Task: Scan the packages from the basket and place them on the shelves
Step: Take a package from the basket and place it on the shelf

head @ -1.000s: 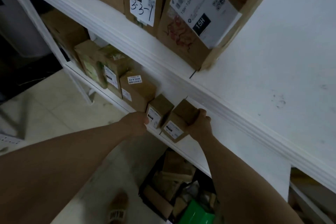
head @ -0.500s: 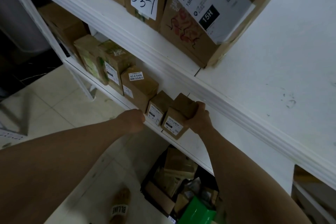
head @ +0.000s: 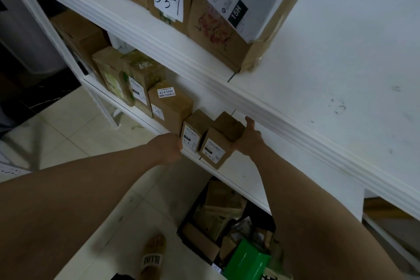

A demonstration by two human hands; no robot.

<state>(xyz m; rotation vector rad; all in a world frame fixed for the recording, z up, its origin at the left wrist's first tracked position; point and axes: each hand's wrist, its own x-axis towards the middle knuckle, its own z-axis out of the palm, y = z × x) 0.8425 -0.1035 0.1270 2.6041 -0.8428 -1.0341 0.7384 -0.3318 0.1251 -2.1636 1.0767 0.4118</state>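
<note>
A small brown cardboard package (head: 219, 143) with a white label stands tilted on the front of the lower white shelf (head: 241, 174). My right hand (head: 248, 138) grips its right side, thumb stretched up behind it. A second small labelled package (head: 193, 130) stands right beside it on the left. My left hand (head: 168, 146) rests at the shelf's front edge against that package's label; its fingers are hidden. Below the shelf, a black basket (head: 183, 231) on the floor holds several more packages.
Larger boxes (head: 168, 107) fill the lower shelf to the left. The upper shelf (head: 272, 107) carries big labelled cartons (head: 222, 29), with bare white board to the right. A green package (head: 247, 259) lies in the basket. A sandalled foot (head: 152, 257) stands on the tiled floor.
My right hand has kept hold of the tilted package and eased it closer to its neighbour, with the thumb now raised. My left hand has stayed at the shelf edge.
</note>
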